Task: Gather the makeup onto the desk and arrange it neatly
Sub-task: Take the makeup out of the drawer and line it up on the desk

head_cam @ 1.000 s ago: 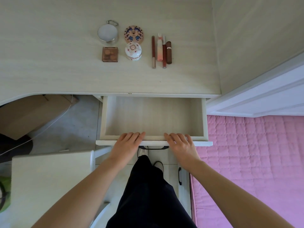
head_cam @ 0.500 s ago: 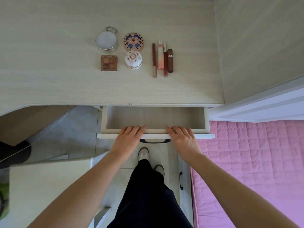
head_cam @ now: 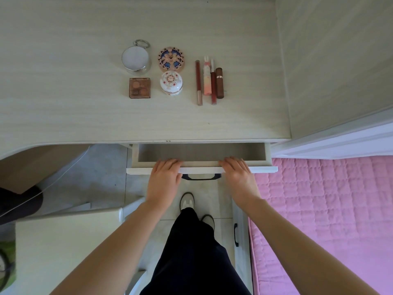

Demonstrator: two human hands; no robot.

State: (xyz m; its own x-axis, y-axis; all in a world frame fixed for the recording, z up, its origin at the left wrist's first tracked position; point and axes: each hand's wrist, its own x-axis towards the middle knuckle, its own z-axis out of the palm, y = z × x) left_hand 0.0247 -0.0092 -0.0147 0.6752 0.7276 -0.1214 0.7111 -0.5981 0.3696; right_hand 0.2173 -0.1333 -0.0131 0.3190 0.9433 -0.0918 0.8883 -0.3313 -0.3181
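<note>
Makeup (head_cam: 172, 73) on desk (head_cam: 63, 107), four compacts, four tubes

Desk (head_cam: 63, 99) top: wide bare areas L of and in front of makeup cluster (head_cam: 172, 73). R side blocked by cabinet wall (head_cam: 340, 60). Drawer (head_cam: 202, 170) only slightly open, narrow slot; both hands on its front edge.

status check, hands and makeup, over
Left hand and right hand flat on drawer front, drawer part open. Makeup lined up on desk. Nothing in the way.
</note>
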